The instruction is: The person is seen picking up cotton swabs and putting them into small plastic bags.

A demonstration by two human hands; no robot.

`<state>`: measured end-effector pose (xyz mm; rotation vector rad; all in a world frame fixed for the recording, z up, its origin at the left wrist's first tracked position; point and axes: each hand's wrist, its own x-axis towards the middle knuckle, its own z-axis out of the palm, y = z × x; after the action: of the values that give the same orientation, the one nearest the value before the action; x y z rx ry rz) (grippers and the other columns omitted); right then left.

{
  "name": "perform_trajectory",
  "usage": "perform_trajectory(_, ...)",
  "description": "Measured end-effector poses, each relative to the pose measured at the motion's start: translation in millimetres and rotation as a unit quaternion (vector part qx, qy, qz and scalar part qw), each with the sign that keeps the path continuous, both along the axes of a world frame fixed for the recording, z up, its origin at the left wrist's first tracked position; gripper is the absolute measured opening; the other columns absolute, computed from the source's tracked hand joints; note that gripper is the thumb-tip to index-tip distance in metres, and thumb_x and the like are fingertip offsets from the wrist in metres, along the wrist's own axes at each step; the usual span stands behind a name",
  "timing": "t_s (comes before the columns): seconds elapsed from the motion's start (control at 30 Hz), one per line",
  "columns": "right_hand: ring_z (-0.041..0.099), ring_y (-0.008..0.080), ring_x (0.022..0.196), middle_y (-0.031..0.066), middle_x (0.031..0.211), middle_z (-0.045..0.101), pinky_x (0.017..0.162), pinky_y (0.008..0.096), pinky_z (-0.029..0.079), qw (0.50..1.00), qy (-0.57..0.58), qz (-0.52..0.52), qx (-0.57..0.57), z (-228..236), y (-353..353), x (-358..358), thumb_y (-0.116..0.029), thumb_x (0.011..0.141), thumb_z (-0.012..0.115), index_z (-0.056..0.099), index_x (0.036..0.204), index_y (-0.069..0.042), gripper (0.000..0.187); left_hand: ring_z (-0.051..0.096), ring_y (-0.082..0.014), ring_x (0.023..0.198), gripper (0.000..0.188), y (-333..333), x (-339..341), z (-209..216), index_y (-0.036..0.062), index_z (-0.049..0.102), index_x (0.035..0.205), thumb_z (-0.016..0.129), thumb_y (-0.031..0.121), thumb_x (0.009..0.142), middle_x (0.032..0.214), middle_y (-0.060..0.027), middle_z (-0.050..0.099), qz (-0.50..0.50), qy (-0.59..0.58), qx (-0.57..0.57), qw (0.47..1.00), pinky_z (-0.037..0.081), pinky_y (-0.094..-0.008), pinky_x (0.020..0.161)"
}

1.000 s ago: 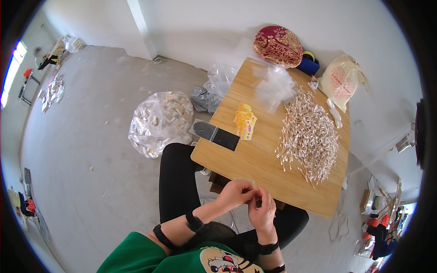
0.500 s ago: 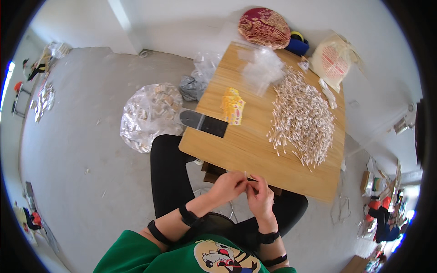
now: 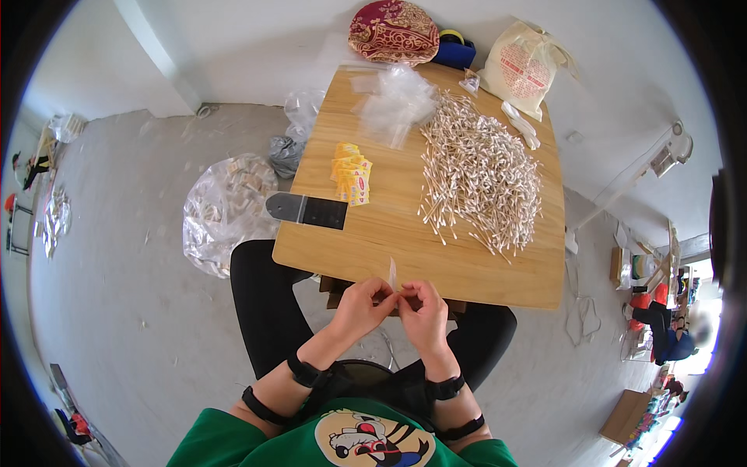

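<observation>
At the table's near edge, my left hand (image 3: 363, 309) and my right hand (image 3: 424, 314) meet, thumbs and fingertips pinched together. Between them they grip a small clear plastic bag (image 3: 392, 272), a thin see-through strip of it standing up above the fingers. Whether anything is inside the bag is too small to make out. Beyond my hands, a large heap of cotton swabs (image 3: 486, 179) covers the right part of the wooden table (image 3: 373, 249). Yellow printed cards (image 3: 352, 175) lie overlapped on the left side, and a pile of clear plastic bags (image 3: 397, 105) lies farther back.
A black and grey flat strip (image 3: 307, 211) overhangs the table's left edge. At the back are a red patterned cushion (image 3: 394, 33), a blue tape dispenser (image 3: 454, 51) and a cream cloth bag (image 3: 521, 66). A big clear sack of packets (image 3: 230, 210) stands on the floor at left.
The view has shifted, so the table sits farther left and higher. More of the clear plastic bag now shows above my fingertips; both hands stay together at the table edge.
</observation>
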<state>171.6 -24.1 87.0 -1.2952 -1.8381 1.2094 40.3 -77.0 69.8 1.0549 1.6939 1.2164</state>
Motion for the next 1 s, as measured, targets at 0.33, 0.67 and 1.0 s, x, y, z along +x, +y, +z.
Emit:
perform_trajectory(0.33,0.060,0.0309,0.069,0.0112,0.073,0.060,0.064,0.0374,0.050,0.978,-0.077,0.013,0.192,-5,4,6,0.005,0.068,0.066,0.062,0.090,-0.002,0.023,0.059,-0.0192,0.062,0.009,0,3,-4,-0.0011,0.062,0.079,0.066,0.007,0.077,0.071,-0.0114,0.062,0.017,0.046,-0.013,0.999,0.046,-0.0306,0.057)
perform_trajectory(0.67,0.058,0.0241,0.067,0.0099,0.074,0.059,0.063,0.0313,0.048,0.993,-0.045,0.063,0.086,-11,9,6,0.004,0.071,0.064,0.070,0.097,-0.004,0.027,0.061,-0.0327,0.077,0.022,-4,-7,14,0.0012,0.057,0.091,0.068,0.004,0.072,0.085,-0.0145,0.062,-0.149,0.183,0.072,0.969,0.048,-0.0406,0.064)
perform_trajectory(1.0,0.054,0.0081,0.068,-0.0004,0.072,0.057,0.066,0.0233,0.046,0.975,0.089,0.121,-0.164,-25,9,-13,0.001,0.081,0.065,0.063,0.089,0.001,0.007,0.050,-0.0320,0.118,0.063,5,-24,-1,0.0041,0.047,0.124,0.074,0.012,0.067,0.116,-0.0147,0.055,-0.155,0.366,0.109,0.911,0.024,-0.0534,0.112)
